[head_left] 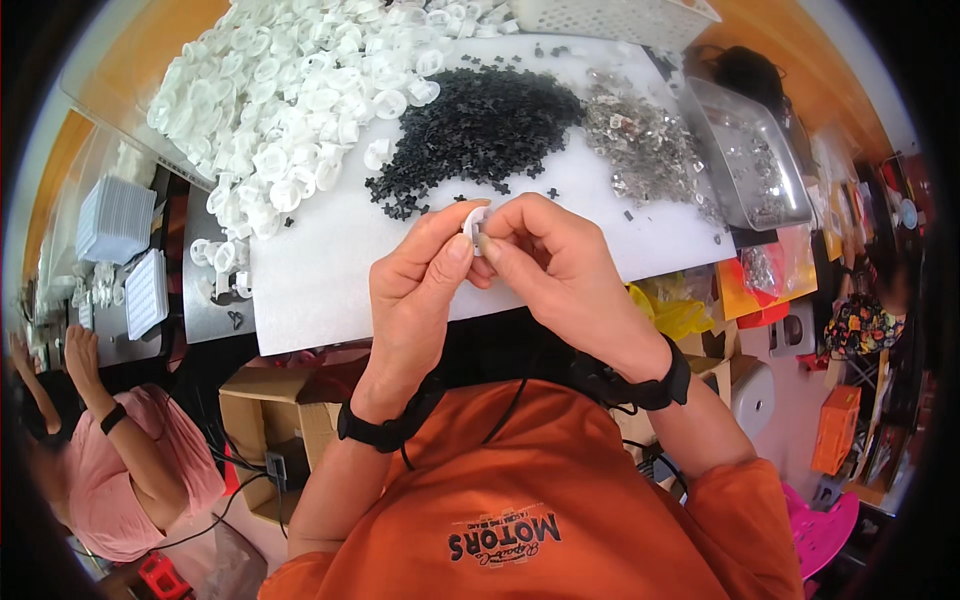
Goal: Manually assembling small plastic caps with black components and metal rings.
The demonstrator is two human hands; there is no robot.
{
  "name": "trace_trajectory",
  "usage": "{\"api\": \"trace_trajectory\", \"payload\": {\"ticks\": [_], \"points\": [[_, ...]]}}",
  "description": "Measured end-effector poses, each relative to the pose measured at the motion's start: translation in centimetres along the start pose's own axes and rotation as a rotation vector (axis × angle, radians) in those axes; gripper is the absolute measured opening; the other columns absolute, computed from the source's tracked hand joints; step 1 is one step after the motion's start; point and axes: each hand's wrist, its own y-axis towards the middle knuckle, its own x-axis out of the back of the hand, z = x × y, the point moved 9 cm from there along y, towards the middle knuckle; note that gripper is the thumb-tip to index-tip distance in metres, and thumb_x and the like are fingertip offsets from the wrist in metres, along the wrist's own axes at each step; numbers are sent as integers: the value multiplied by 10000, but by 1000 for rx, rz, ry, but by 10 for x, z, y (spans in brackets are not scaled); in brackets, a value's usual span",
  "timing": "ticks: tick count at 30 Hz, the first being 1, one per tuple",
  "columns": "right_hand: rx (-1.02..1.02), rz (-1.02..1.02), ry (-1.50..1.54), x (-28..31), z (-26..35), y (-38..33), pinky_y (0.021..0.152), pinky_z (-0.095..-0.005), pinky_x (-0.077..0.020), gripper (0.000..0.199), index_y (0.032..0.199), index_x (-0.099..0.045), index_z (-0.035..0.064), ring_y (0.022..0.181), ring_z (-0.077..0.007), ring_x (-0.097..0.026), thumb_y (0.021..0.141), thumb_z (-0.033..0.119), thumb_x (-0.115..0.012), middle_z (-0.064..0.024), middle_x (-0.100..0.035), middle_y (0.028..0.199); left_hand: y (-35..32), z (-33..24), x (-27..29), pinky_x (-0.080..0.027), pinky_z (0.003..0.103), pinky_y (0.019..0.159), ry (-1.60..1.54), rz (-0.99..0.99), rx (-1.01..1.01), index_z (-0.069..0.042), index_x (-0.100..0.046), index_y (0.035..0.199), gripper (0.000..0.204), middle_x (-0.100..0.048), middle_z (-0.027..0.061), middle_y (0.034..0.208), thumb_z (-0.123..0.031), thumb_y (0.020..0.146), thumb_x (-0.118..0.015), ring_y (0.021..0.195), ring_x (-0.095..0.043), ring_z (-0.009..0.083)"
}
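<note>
A small round white plastic part (478,224) is held up between both hands, over the near part of the white work board (320,260). My left hand (420,280) pinches it from the left with thumb and forefinger. From the right, my right hand (545,255) presses its thumb and curled forefinger against the same part. Whether a smaller piece sits between the right fingertips cannot be made out. Beyond the hands lie a heap of black cross-shaped pieces (480,125), a large pile of white round plastic parts (270,100) and a scatter of small metal pieces (645,135).
A metal tray (750,150) stands at the board's right edge, and a white perforated basket (620,20) at the back. Stacked white trays (115,220) are on the left. Another person in pink (140,460) sits there. Cardboard boxes (270,410) stand below the table.
</note>
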Motion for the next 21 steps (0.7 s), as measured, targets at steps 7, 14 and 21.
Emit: {"api": "trace_trajectory", "payload": {"ticks": [7,14,21], "points": [[-108,33,152,-8,-13,2,545,-236,-417,81,811,-508,-15,633,-63,-498,887,11,-501,-22,-554,696,-1,-6,-2,-471,235,677,128,0,-89,36,-590,1162,266,-564,59,963,-94,941,-519,745,-545,102],[-186,-11,-64,43,0,3,523,-204,-409,63,864,-579,12,610,-32,-480,879,73,-572,46,-525,712,-2,-4,-1,-451,250,656,67,21,-5,70,-545,1197,329,-619,112,993,-147,957,-485,743,-554,119],[102,117,-771,56,14,25,629,-351,-462,109,888,-580,-23,700,-279,-580,836,34,-504,-135,-583,782,-1,-5,-1,-484,248,651,-59,12,13,45,-576,1162,297,-615,65,933,-156,961,-490,726,-574,104]]}}
